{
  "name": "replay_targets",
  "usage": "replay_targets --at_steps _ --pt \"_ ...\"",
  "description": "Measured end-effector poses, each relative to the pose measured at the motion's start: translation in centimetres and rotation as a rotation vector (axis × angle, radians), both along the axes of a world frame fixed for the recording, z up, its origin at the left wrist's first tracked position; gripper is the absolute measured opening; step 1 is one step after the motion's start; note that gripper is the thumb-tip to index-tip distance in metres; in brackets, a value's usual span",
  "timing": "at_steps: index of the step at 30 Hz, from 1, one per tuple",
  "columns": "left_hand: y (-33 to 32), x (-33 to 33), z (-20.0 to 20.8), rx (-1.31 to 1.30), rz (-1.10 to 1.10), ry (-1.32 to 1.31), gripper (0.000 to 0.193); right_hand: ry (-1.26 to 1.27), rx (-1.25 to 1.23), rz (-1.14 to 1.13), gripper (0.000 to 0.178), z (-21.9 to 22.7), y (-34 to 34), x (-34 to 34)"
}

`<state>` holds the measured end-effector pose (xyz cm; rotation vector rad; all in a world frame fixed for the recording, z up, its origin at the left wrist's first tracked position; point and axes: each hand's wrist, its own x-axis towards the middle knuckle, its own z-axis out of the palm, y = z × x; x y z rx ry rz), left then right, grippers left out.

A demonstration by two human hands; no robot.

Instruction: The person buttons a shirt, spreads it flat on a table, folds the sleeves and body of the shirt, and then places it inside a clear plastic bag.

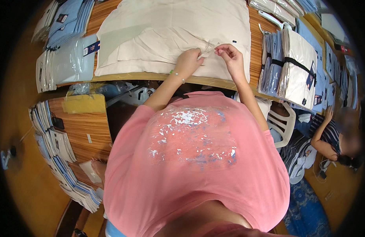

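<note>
My right hand [232, 59] bends at the knuckles, thumb and fingertips drawn close together; I can't make out whether they pinch a thin bit of cloth or only meet each other. My left hand [186, 62] lies curled on the fabric just beside it, fingers bunched toward the thumb, and whether they close on a fold is hard to see at this size.

The cream cloth [151, 45] lies on the table [255, 43] beneath both hands, most of it to the left of my grip and beyond it. Its folded upper layer has its long axis running left to right, roughly along the table's near edge, and its puckered right end points at my fingertips. Creases blur where that layer stops, my left hand covers part of it, and the far edge of the cream spread is cut off at the top.

A small dark tag [234, 41] sits just past my right fingers. Farther out, wrapped garments flank the cloth: a strapped pale bundle [299, 65] at right, a pale-blue packet [72, 59] at left.
</note>
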<state>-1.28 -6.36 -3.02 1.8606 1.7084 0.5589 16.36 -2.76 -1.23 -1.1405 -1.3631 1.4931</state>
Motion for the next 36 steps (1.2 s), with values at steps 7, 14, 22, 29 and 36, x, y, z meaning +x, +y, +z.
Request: replay_targets --at_steps 7,14,22,29,36 --pt "-0.4 -2.5 3.5 -0.143 0.214 -0.496 0.015 -0.11 0.285 0.167 0.009 -0.1 -1.3 -3.7" --pt "-1.8 -1.5 6.6 0.429 0.284 -0.133 0.015 -0.203 0.022 0.408 0.022 0.6 0.7 -5.9" --pt "-2.9 -0.9 8.9 0.537 0.052 0.08 0.016 0.088 -0.226 0.448 0.023 -6.7 1.3 -10.5" --pt "-3.8 -9.4 7.5 0.623 0.302 -0.194 0.014 0.012 -0.175 0.533 0.032 -7.1 2.9 -13.6" --pt "-5.2 -20.2 0.2 0.241 0.317 -0.529 0.013 -0.236 0.173 0.64 0.042 -5.5 2.7 -14.8"
